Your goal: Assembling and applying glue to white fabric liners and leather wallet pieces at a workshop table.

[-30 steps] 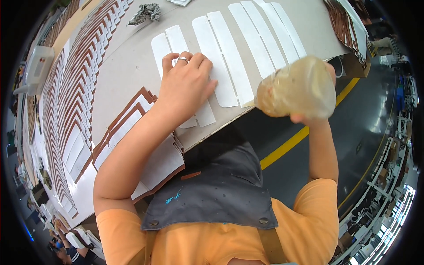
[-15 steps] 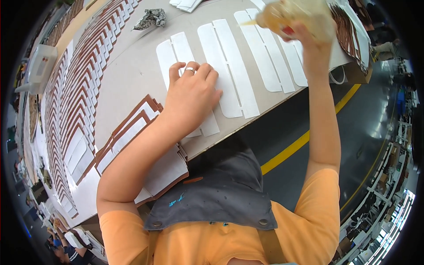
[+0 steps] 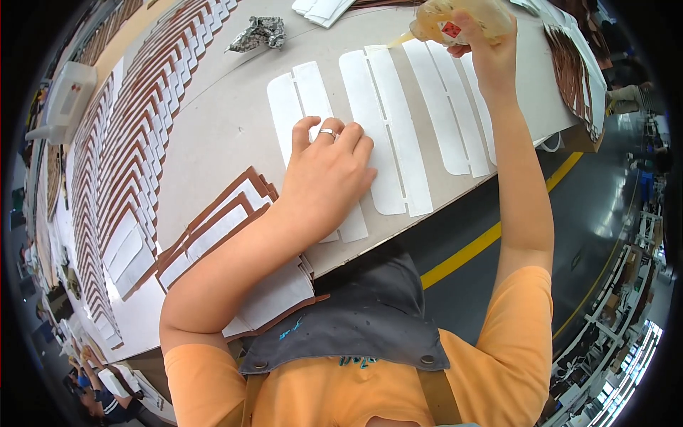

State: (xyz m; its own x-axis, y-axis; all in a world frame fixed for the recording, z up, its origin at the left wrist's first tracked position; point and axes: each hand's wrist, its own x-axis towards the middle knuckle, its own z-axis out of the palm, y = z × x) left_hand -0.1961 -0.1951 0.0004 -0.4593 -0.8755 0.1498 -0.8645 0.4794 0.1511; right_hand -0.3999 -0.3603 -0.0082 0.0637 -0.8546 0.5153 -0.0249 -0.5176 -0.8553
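Head view: nearest me, brown-edged panels [image 3: 276, 293] lie stacked at the near left edge of the table [image 3: 217, 139]. Beyond them my left hand [image 3: 331, 162] lies over the left white strips [image 3: 284, 103], fingers bent and parted, nothing visible in their hold; I cannot tell how firmly they press. To its right are the middle white strips [image 3: 405, 153]. At their far end my right hand [image 3: 489, 48] is wrapped round a tilted squeeze bottle [image 3: 440, 13], its nozzle [image 3: 403, 38] by the right-hand strip's far tip. I'd judge it best to hold the nozzle low, squeeze lightly and evenly, and avoid nudging the strips.
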